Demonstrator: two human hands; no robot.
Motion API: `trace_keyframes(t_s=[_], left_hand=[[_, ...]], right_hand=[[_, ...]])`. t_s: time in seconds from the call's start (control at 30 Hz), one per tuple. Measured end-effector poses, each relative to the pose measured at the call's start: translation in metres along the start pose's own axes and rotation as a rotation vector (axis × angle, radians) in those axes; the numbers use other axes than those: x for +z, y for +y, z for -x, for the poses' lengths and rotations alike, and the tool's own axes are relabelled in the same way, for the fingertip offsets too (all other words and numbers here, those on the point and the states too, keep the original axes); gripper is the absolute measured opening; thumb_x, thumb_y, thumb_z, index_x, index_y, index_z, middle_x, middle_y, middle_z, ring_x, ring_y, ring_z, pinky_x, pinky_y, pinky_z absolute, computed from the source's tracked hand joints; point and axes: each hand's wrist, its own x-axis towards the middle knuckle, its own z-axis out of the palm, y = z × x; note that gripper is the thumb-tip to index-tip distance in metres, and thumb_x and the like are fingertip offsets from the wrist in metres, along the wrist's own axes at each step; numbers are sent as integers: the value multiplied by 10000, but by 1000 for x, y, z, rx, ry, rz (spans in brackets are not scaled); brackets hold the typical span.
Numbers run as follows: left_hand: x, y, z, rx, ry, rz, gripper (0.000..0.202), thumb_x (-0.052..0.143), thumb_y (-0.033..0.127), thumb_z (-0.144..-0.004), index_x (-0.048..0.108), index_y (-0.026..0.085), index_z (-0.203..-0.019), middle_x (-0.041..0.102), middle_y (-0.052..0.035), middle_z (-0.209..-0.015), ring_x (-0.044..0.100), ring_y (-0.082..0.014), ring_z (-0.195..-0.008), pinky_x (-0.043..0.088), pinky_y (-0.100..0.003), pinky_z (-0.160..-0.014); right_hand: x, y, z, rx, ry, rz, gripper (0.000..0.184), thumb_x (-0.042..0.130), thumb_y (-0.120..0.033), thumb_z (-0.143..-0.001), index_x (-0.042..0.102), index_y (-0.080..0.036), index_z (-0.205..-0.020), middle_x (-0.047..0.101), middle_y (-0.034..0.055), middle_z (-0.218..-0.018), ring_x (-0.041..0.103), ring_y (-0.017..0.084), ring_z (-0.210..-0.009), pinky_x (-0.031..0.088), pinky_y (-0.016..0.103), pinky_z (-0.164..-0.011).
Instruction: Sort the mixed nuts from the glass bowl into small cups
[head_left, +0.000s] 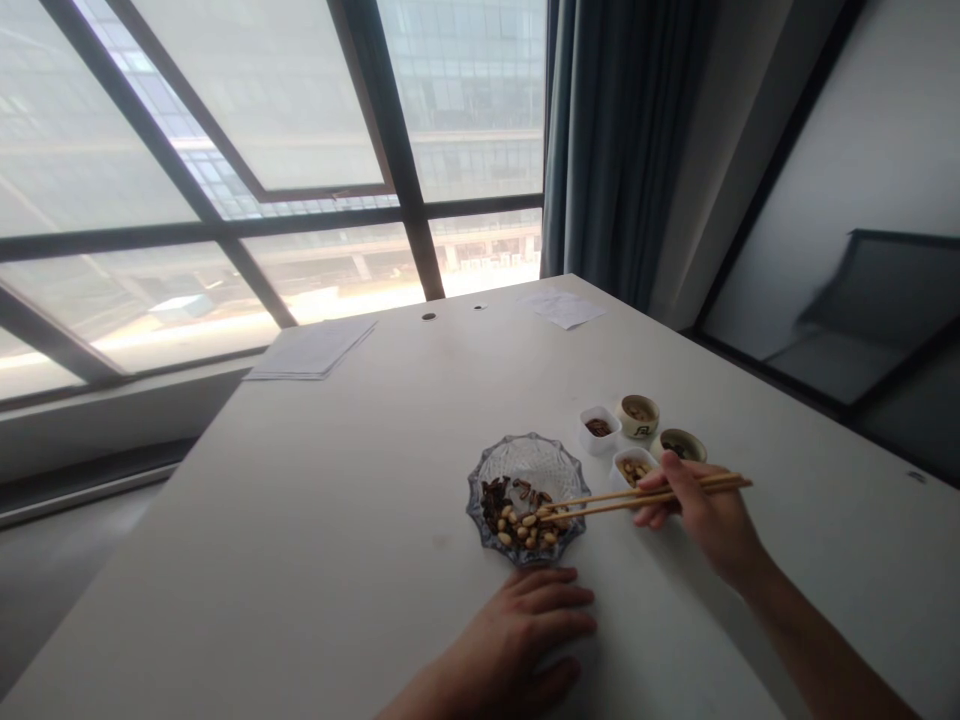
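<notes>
A clear cut-glass bowl [526, 492] sits on the white table [360, 500] and holds peanuts and dark seeds mixed together. My right hand [697, 510] is closed on a pair of wooden chopsticks [645, 494] whose tips reach into the bowl among the nuts. My left hand [525, 630] lies flat on the table just in front of the bowl, fingers stretched out, holding nothing.
Behind my right hand stand two small square white dishes [599, 428] [632, 467] and two round cups [638, 415] [679, 445], each with nuts or seeds. Papers [315, 347] [564, 307] lie at the table's far side by the window. A curtain [622, 140] hangs at back right.
</notes>
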Motion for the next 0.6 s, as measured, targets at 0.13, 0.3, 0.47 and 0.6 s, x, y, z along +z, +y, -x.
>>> trace_keyframes(t_s=[0.13, 0.3, 0.47, 0.6], left_hand=[[-1, 1, 0, 0, 2, 4, 419, 677, 206, -885, 627, 277, -1295, 639, -37, -1425, 514, -268, -1399, 396, -400, -1187], [-3, 3, -1, 4, -9, 14, 450, 668, 176, -874, 620, 278, -1309, 638, -41, -1426, 514, -257, -1402, 396, -392, -1189], [-3, 3, -1, -14, -7, 14, 434, 669, 185, -875, 636, 282, -1298, 643, -37, -1423, 517, -263, -1402, 407, -396, -1183], [-3, 3, -1, -16, -8, 15, 468, 678, 164, -856, 629, 290, -1304, 636, -22, -1434, 514, -249, -1404, 400, -381, -1190]], right_hand=[[-20, -5, -11, -93, 265, -82, 481, 654, -591, -933, 748, -158, -748, 718, 104, -549, 695, 233, -439, 582, 313, -424], [-54, -8, -33, -326, 667, -68, 498, 623, -566, -964, 684, -155, -689, 675, 56, -535, 677, 192, -427, 595, 296, -457], [-66, 3, -45, -316, 678, 34, 516, 636, -606, -939, 679, -134, -736, 696, 67, -581, 714, 223, -477, 622, 338, -501], [-57, 2, -39, -338, 627, 74, 493, 631, -595, -951, 702, -135, -787, 718, 71, -610, 722, 220, -499, 624, 334, -521]])
